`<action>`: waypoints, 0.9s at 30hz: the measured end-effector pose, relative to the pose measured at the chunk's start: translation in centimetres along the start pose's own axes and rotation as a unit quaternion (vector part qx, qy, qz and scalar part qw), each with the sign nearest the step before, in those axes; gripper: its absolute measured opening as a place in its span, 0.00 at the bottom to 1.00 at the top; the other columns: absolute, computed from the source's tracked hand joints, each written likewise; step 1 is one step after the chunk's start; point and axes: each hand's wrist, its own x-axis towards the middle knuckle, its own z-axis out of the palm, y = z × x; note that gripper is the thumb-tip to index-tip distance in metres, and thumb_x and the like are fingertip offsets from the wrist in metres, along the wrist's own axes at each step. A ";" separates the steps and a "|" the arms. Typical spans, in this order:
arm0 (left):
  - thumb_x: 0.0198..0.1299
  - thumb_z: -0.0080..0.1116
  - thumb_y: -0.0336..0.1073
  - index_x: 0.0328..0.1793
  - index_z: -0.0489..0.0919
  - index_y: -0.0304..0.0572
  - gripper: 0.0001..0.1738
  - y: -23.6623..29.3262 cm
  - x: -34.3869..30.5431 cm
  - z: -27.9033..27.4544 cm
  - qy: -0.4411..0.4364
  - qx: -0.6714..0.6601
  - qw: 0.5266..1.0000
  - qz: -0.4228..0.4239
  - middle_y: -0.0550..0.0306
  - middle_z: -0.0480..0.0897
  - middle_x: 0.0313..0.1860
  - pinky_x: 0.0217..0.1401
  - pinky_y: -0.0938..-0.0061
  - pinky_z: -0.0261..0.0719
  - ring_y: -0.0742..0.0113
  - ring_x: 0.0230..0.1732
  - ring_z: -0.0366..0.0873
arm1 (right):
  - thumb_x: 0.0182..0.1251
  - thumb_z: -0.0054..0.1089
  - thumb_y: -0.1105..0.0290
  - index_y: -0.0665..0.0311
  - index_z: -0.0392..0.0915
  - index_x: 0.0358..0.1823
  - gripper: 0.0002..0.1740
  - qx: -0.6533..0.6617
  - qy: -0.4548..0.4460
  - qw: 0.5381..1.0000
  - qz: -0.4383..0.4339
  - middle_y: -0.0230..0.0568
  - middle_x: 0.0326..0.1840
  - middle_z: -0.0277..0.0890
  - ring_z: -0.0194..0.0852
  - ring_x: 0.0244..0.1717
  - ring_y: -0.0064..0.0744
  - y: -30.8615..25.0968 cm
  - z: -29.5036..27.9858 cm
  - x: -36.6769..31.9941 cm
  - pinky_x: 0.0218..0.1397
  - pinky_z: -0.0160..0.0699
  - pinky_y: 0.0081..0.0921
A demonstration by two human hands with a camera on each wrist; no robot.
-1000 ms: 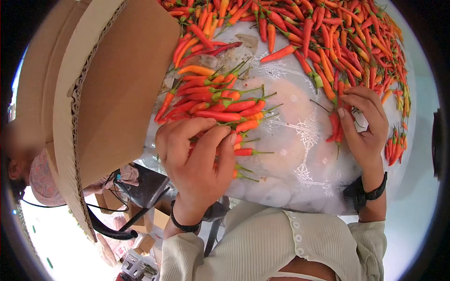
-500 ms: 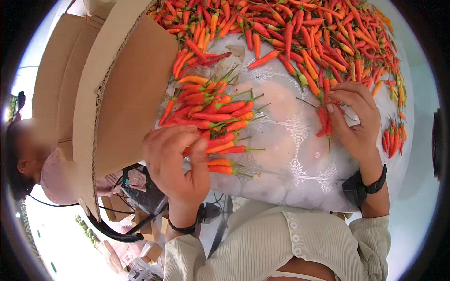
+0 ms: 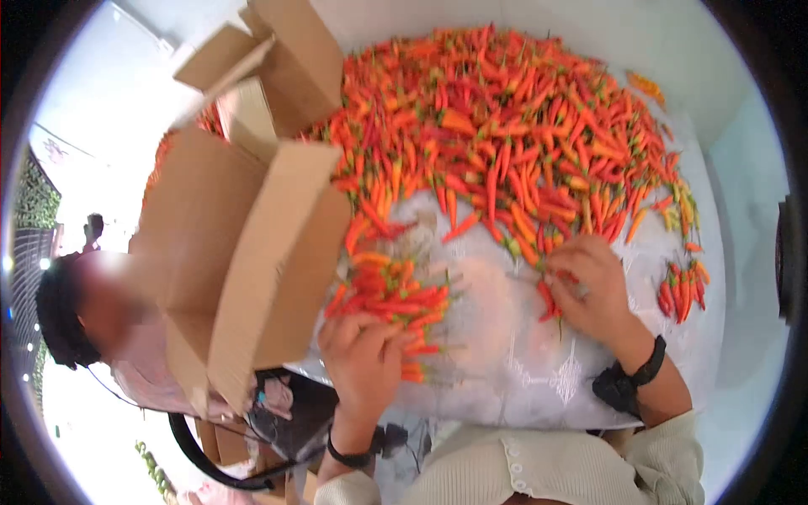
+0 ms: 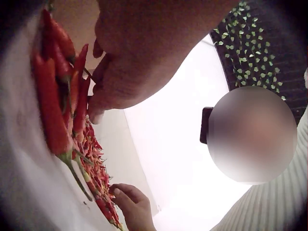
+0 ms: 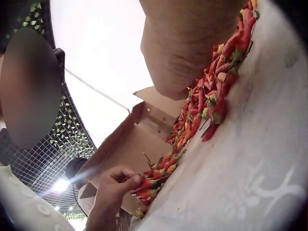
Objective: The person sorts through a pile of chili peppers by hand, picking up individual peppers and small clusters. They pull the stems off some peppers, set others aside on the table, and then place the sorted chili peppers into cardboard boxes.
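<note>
My left hand (image 3: 362, 362) is at the near end of a row of red and orange chili peppers (image 3: 396, 286), stems pointing right. In the right wrist view its thumb and forefinger pinch a chili pepper (image 5: 150, 183) at the edge of that row. Farther right, my right hand (image 3: 593, 290) has thumb and forefinger together on a red chili pepper at the near edge of the big heap (image 3: 505, 126). Red chilies (image 3: 547, 303) lie just below its fingertips. The curled fingers partly hide what they hold.
An open cardboard box (image 3: 269, 261) stands to the left, with another box (image 3: 303, 67) behind it. A small bunch of chilies (image 3: 683, 290) lies at the right on the white patterned table cover (image 3: 497, 370). Another person (image 3: 101, 311) is beyond the box at left.
The head view has tilted up, showing more of the heap and boxes. My left hand drew back from the row, then returned to its near end. My right hand stays at the heap's edge.
</note>
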 end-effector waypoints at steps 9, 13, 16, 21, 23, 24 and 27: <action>0.54 0.62 0.31 0.35 0.78 0.40 0.05 1.4 0.5 0.3 0.080 -0.135 0.987 -0.023 0.54 0.82 0.34 0.41 0.62 0.73 0.54 0.35 0.78 | 0.46 0.68 0.76 0.61 0.79 0.38 0.15 0.042 0.026 0.999 -0.010 0.40 0.39 0.76 0.74 0.41 0.45 -0.2 -0.8 -0.1 0.43 0.75 0.38; 0.61 0.56 0.29 0.38 0.77 0.38 0.02 3.5 0.8 -0.4 0.058 -0.094 0.994 0.015 0.50 0.82 0.34 0.37 0.68 0.75 0.54 0.31 0.79 | 0.48 0.67 0.75 0.60 0.78 0.38 0.13 0.049 0.019 0.998 -0.021 0.41 0.39 0.76 0.75 0.41 0.45 -0.4 -0.5 -0.5 0.43 0.75 0.38; 0.59 0.56 0.27 0.40 0.78 0.38 0.04 5.6 1.4 0.1 -0.002 -0.080 0.995 0.063 0.51 0.83 0.34 0.38 0.65 0.77 0.53 0.32 0.80 | 0.48 0.67 0.75 0.60 0.78 0.38 0.13 0.055 0.012 0.998 -0.025 0.41 0.39 0.76 0.75 0.41 0.45 -0.8 -0.6 -0.6 0.44 0.76 0.38; 0.53 0.58 0.25 0.47 0.79 0.37 0.14 8.0 1.3 2.2 -0.074 -0.139 0.977 0.142 0.48 0.83 0.39 0.48 0.62 0.78 0.49 0.41 0.81 | 0.49 0.66 0.75 0.60 0.78 0.39 0.14 0.060 0.018 0.997 -0.048 0.41 0.39 0.76 0.75 0.41 0.45 -1.0 -0.4 -0.8 0.43 0.76 0.38; 0.51 0.58 0.24 0.49 0.79 0.36 0.17 10.0 1.9 2.6 -0.084 -0.075 0.972 0.204 0.46 0.83 0.42 0.52 0.62 0.77 0.48 0.45 0.81 | 0.49 0.65 0.74 0.60 0.77 0.42 0.16 0.042 0.034 0.997 -0.055 0.44 0.43 0.75 0.74 0.43 0.45 -1.4 -0.9 -1.2 0.43 0.76 0.39; 0.50 0.58 0.22 0.50 0.79 0.36 0.18 10.8 1.8 2.7 -0.088 -0.072 0.970 0.216 0.46 0.83 0.43 0.53 0.62 0.77 0.48 0.46 0.81 | 0.49 0.65 0.73 0.60 0.76 0.43 0.16 0.024 0.049 0.997 -0.062 0.45 0.45 0.74 0.74 0.45 0.45 -1.5 -1.4 -1.1 0.44 0.75 0.39; 0.47 0.60 0.20 0.47 0.80 0.35 0.17 10.6 0.4 4.2 -0.130 -0.140 0.960 0.207 0.46 0.83 0.43 0.51 0.64 0.77 0.51 0.42 0.82 | 0.49 0.63 0.72 0.61 0.74 0.41 0.16 0.019 0.088 0.994 -0.055 0.45 0.46 0.72 0.73 0.47 0.46 -2.1 -5.5 -1.8 0.47 0.75 0.39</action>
